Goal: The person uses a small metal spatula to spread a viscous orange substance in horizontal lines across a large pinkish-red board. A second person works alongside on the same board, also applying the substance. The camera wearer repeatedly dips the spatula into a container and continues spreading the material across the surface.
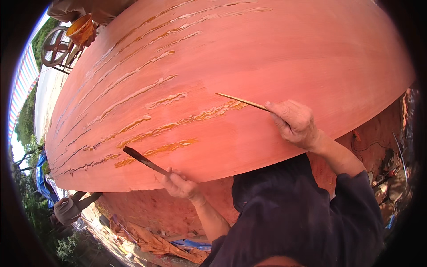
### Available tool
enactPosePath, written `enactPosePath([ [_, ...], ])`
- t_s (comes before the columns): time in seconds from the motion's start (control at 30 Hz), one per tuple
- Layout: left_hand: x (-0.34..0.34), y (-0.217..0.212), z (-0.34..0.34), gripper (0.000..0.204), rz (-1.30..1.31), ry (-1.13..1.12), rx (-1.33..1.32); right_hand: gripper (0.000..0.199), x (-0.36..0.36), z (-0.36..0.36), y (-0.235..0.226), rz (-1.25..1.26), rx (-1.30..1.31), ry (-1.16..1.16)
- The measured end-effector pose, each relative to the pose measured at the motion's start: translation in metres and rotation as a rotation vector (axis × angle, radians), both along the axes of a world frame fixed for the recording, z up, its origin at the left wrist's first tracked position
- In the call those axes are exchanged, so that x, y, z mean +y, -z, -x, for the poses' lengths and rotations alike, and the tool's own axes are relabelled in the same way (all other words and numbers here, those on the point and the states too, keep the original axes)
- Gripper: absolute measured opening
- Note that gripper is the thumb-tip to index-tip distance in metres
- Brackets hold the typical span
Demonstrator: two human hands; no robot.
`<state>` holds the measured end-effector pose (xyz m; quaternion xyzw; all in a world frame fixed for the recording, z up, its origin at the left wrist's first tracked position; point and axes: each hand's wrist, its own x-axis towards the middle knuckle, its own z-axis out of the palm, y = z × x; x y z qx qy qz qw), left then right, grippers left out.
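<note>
With the right hand [296,122], in the head view, gripping a thin, tapered stick [242,102] between thumb and fingers; pointing it leftward over a large, curved, salmon-coloured surface [320,80], near the right end of a long orange-streaked ridge [175,123]; cannot tell whether touching at the tip; with the left hand [180,184], closed around a dark, narrow, flat-bladed tool [144,160]; aiming it up and to the left, near the lower edge of the same surface, crossing in front of the lowest ridge [178,146]; cannot say whether resting there or lifted clear; wearing a dark shirt [293,213] at the near edge; past the upper left edge, seeing a bucket [80,30] smeared orange, beside a spoked wheel [56,46]; lower down, seeing a blue sheet [43,180]; at the bottom, finding crumpled orange-brown cloth [164,244] on the ground.
</note>
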<state>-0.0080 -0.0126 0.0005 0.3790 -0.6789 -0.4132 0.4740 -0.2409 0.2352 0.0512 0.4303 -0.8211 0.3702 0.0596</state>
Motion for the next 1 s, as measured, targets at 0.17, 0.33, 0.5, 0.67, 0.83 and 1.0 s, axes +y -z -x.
enactPosePath([
  [0.17, 0.002, 0.001, -0.002, 0.022, -0.032, -0.036, -0.002, 0.027, -0.045, 0.019, -0.004, 0.052, -0.392, -0.008],
  [0.33, 0.001, 0.006, -0.007, 0.024, -0.024, -0.007, 0.010, 0.029, -0.075, 0.026, -0.003, 0.046, -0.696, 0.038],
  [0.5, 0.002, 0.007, -0.008, 0.024, -0.027, -0.013, 0.004, 0.028, -0.090, 0.033, 0.003, 0.020, -0.787, -0.008],
  [0.67, 0.004, 0.004, -0.008, 0.024, -0.042, -0.012, 0.004, 0.027, -0.094, 0.045, 0.013, -0.004, -0.790, -0.040],
  [0.83, 0.001, -0.006, -0.005, 0.024, -0.124, 0.000, -0.013, 0.028, -0.065, 0.049, -0.009, -0.071, -0.705, 0.055],
  [1.0, 0.002, -0.064, -0.002, 0.024, -0.453, 0.190, 0.251, 0.025, -0.071, 0.041, -0.015, -0.007, -0.636, 0.012],
])
